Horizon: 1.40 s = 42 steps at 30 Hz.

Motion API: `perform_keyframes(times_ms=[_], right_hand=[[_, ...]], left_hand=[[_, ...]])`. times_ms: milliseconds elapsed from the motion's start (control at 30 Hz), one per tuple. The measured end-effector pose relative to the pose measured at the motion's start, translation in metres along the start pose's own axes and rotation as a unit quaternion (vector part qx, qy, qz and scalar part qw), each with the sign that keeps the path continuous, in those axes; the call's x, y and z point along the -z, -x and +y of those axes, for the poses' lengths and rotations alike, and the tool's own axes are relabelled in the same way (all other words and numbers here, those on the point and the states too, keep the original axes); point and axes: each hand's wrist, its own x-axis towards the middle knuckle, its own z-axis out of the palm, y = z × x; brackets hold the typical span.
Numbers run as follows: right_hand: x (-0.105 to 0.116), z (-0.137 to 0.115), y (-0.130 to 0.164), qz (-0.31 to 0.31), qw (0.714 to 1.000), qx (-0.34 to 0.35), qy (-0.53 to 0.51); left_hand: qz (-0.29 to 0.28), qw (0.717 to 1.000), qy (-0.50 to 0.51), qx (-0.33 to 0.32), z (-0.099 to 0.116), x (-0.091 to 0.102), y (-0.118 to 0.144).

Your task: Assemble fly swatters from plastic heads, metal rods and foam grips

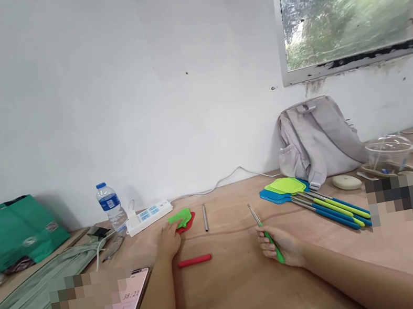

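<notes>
My right hand (280, 245) is closed around a green handle (274, 246) with a thin metal rod (254, 213) pointing up and away from me. At the left, my left hand (170, 239) has its fingers on a green fly swatter head (181, 217), seemingly gripping its near edge. Partly under that lies a red swatter head (187, 224). Between my hands, a loose metal tube (205, 217) lies on the table, and nearer to me is a red handle (195, 260).
Several blue and yellow-green fly swatters (319, 204) lie piled at the right, before a grey backpack (318, 140). A white power strip (149, 217) and water bottle (111, 206) stand at left. A phone (131, 306) lies near my left forearm.
</notes>
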Motion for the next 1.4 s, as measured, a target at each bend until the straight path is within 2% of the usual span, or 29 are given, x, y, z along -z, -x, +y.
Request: perform_keyframes(times_ms=[233, 333, 433, 533, 667, 733, 833, 900, 933, 1000, 1067, 1133, 1200, 1400], right_hand=[[-0.001, 0.000, 0.000, 0.000, 1.000, 0.003, -0.006], [-0.001, 0.000, -0.001, 0.000, 1.000, 0.006, 0.000], [-0.001, 0.001, -0.001, -0.015, 1.000, 0.013, 0.016], [-0.003, 0.001, -0.001, -0.026, 0.998, 0.024, 0.044], [-0.006, 0.004, 0.000, -0.028, 0.996, 0.059, 0.066], [-0.006, 0.005, 0.001, -0.019, 0.992, 0.096, 0.076], [-0.006, 0.005, 0.004, 0.008, 0.977, 0.162, 0.141], [-0.004, 0.001, 0.009, 0.019, 0.951, 0.208, 0.226], [-0.002, -0.001, 0.013, 0.022, 0.930, 0.239, 0.279], [0.000, -0.008, 0.023, 0.019, 0.866, 0.315, 0.388], [0.003, -0.016, 0.034, 0.000, 0.789, 0.371, 0.490], [0.004, -0.022, 0.045, -0.026, 0.726, 0.386, 0.569], [0.005, -0.027, 0.052, -0.037, 0.682, 0.383, 0.622], [0.002, -0.029, 0.054, -0.031, 0.589, 0.393, 0.705]], left_hand=[[0.021, 1.000, 0.012, -0.001, -0.005, 0.002, 0.007], [0.109, 0.992, 0.045, -0.040, -0.004, 0.007, 0.012], [0.252, 0.961, 0.087, -0.073, 0.007, 0.019, 0.023], [0.371, 0.919, 0.117, -0.067, 0.032, 0.036, 0.043], [0.424, 0.891, 0.151, -0.062, 0.080, 0.062, 0.072], [0.408, 0.899, 0.144, -0.063, 0.105, 0.073, 0.082], [0.331, 0.935, 0.084, -0.096, 0.139, 0.083, 0.089], [0.273, 0.954, 0.033, -0.120, 0.156, 0.085, 0.091], [0.255, 0.958, 0.015, -0.130, 0.163, 0.084, 0.092], [0.228, 0.962, -0.004, -0.151, 0.170, 0.080, 0.094], [0.208, 0.963, -0.004, -0.171, 0.171, 0.075, 0.095], [0.190, 0.964, 0.008, -0.186, 0.168, 0.069, 0.096], [0.174, 0.965, 0.020, -0.195, 0.165, 0.065, 0.097], [0.126, 0.968, 0.029, -0.217, 0.164, 0.063, 0.099]])
